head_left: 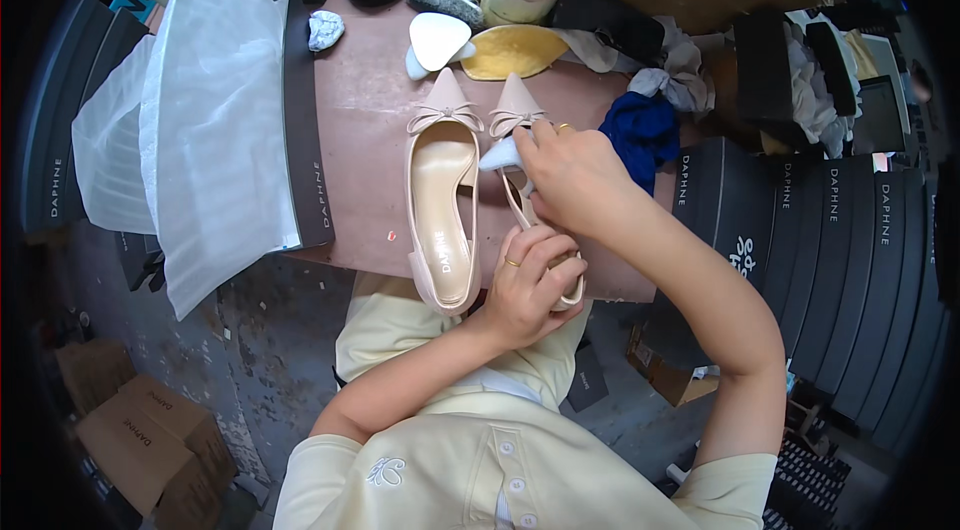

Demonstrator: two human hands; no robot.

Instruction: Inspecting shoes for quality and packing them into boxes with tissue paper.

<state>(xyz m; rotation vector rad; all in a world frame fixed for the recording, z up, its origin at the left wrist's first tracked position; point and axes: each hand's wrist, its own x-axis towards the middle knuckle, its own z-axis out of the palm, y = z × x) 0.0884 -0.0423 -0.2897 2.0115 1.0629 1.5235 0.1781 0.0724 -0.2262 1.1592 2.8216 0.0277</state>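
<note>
Two pale pink pointed flat shoes with bows lie side by side, toes pointing away from me. The left shoe [438, 190] rests on the table with its beige insole showing; no hand holds it. My left hand [530, 285] is closed round the heel of the right shoe [518, 102]. My right hand [575, 175] pinches a small white pad [499, 156] at that shoe's opening, just behind the bow. The hand hides much of the shoe's middle, and the pad's far end is covered by my fingers.
Beyond the toes lie a white rounded pad [439, 40], a yellow cloth [515, 52] and a brush [440, 2]. White tissue sheets [215, 110] drape over an open dark box at left. A blue cloth [640, 135] and several dark shoeboxes [810, 260] stand at right.
</note>
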